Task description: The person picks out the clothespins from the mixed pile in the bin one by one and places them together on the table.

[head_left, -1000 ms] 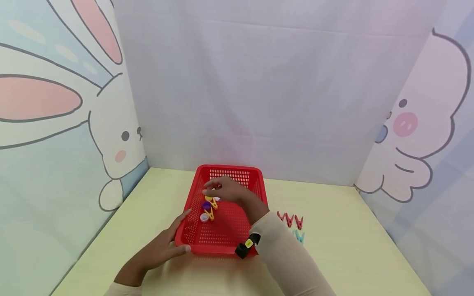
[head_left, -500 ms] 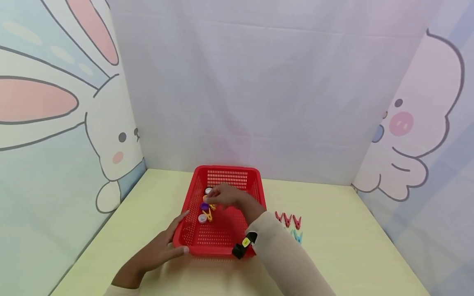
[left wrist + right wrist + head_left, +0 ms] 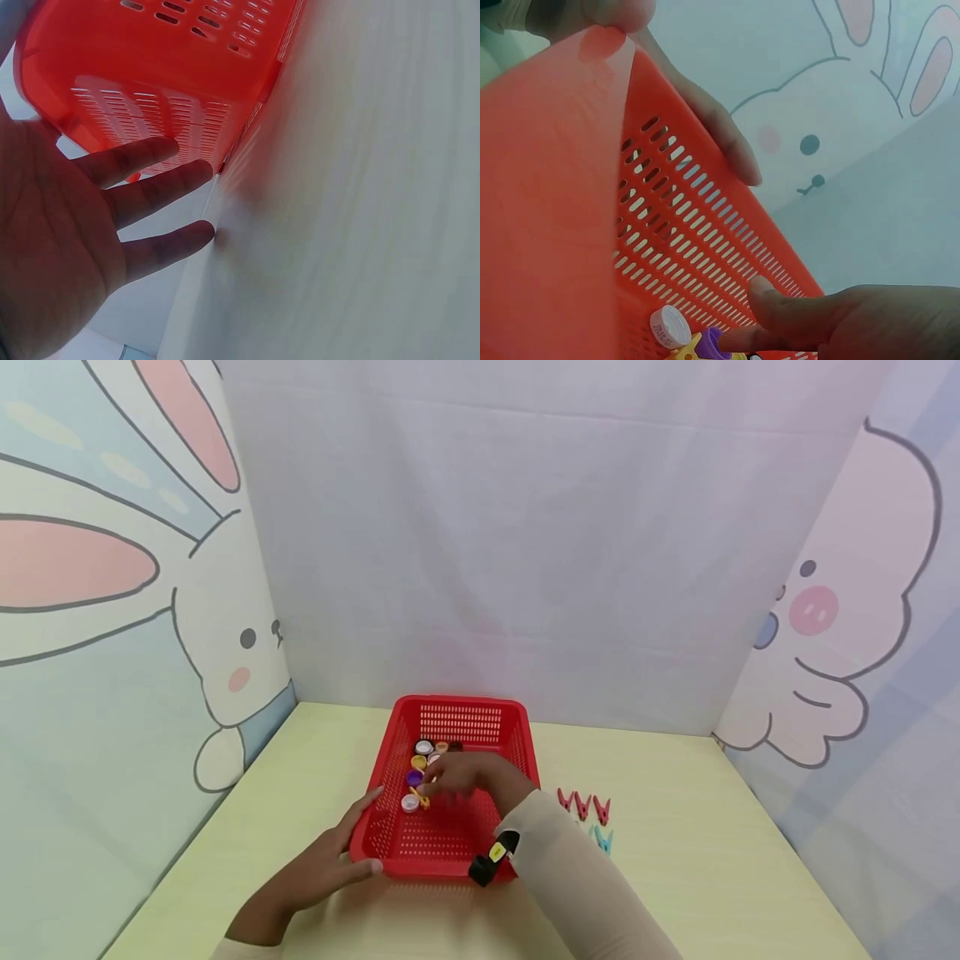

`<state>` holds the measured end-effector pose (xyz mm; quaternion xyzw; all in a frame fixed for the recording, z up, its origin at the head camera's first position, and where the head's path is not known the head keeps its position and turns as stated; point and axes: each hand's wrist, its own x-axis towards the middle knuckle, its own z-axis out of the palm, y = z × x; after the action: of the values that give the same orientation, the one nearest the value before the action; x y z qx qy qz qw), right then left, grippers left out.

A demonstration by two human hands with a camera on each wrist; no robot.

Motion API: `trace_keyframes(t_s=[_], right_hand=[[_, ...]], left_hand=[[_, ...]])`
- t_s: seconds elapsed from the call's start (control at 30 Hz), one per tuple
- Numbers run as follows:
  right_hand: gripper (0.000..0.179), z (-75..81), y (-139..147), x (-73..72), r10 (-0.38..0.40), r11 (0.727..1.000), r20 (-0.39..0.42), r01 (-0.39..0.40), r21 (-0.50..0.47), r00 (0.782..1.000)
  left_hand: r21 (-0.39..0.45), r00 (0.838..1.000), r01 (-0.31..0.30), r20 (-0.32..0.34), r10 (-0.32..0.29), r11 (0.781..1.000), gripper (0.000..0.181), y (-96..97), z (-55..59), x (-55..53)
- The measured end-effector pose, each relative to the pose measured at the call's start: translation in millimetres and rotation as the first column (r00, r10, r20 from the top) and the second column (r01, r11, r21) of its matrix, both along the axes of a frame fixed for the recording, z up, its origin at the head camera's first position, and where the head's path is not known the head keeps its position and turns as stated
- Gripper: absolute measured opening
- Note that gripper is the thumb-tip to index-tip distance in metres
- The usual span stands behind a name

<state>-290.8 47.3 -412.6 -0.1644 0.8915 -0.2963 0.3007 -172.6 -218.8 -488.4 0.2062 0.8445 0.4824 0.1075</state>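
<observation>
A red perforated plastic basket [image 3: 442, 867] stands on the table. My left hand [image 3: 318, 868] rests on its front-left corner, fingers straight along the side and thumb at the front rim. My right hand [image 3: 476, 772] reaches down inside, its fingertips at a yellow clothespin [image 3: 423, 800] near the left wall. In the right wrist view the thumb and forefinger are apart, close to the purple cap [image 3: 711, 343]. A white cap [image 3: 409, 803] lies beside the clothespin, with a yellow cap [image 3: 419, 762] farther back. The right hand hides other small pieces.
More caps, including a white one on black [image 3: 424, 747], sit at the basket's back left. To the right, on the table [image 3: 697, 835], lie red clothespins [image 3: 583, 807] and light blue ones [image 3: 603, 839], partly hidden by my right sleeve. A fabric wall [image 3: 510, 568] rises behind.
My right hand has come from the back-left caps toward the front, down to the yellow clothespin, which has turned slightly. The caps behind are uncovered. The left hand has stayed at the basket.
</observation>
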Motion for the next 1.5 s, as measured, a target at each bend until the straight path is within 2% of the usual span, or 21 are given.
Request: trace_keyframes(t_s=[0.27,0.37,0.53,0.7,0.97,1.13,1.23,1.37,1.5], right_hand=[[0.040,-4.7,0.2,-3.8,0.018,0.999,0.079,-0.021,0.036,0.997],[0.046,-6.1,0.0,-5.2,0.008,0.999,0.107,-0.013,0.046,0.994],[0.061,-7.9,-2.5,-6.9,0.009,0.997,0.108,-0.017,0.081,0.994],[0.057,-8.4,-4.1,-5.5,0.040,0.994,0.104,-0.051,0.100,0.994],[0.058,-10.2,-7.4,-4.1,0.104,0.978,0.055,-0.112,0.177,0.993],[0.062,-10.4,-12.6,-3.4,0.103,0.974,0.053,-0.112,0.197,0.993],[0.055,-11.6,-17.4,-1.5,0.158,0.963,0.009,-0.156,0.221,0.987],[0.042,-14.1,-22.9,0.5,0.240,0.942,-0.065,-0.216,0.257,0.969],[0.037,-14.1,-24.0,1.1,0.225,0.946,-0.076,-0.199,0.257,0.971]], left_hand=[[0.008,1.000,0.004,-0.007,-0.004,1.000,0.113,0.9,0.5,1.1],[0.011,1.000,0.007,-0.010,-0.007,1.000,0.112,0.4,-0.4,0.8],[0.010,1.000,0.003,-0.006,-0.003,1.000,0.113,-0.3,-1.3,0.4],[0.002,1.000,-0.006,0.004,0.006,1.000,0.114,0.1,-0.5,0.4],[0.007,1.000,0.004,0.002,-0.004,1.000,0.111,-0.4,-0.7,0.7],[0.006,1.000,-0.004,0.008,0.004,1.000,0.112,-0.9,-0.5,0.2],[0.003,1.000,-0.007,0.012,0.007,1.000,0.112,-0.9,-0.5,0.4],[0.004,1.000,0.001,0.005,-0.001,1.000,0.111,-1.2,-1.5,0.8],[0.006,1.000,0.003,0.005,-0.003,1.000,0.111,-1.3,-1.7,0.9]])
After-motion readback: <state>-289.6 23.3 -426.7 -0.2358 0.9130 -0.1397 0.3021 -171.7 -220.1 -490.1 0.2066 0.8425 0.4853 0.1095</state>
